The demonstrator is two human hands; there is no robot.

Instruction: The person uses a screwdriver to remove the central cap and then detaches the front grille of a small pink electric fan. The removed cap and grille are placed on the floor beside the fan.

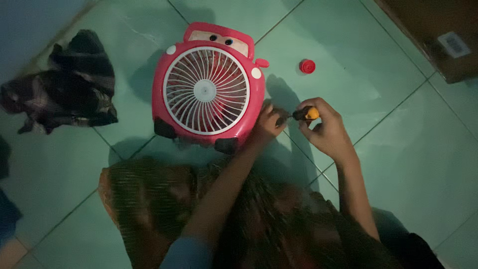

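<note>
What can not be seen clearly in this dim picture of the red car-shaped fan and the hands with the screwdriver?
- Head view: tip of the yellow-and-black handled screwdriver, hidden between the left hand and right hand.
- Side of the red car-shaped plastic fan behind the left hand, covered.
- Brown cardboard box, cut off by the top right edge.
- Small red round cap, too small for detail.

Red car-shaped fan (208,89) lies face-up on the floor; orange-handled screwdriver (302,114) beside it.
</note>
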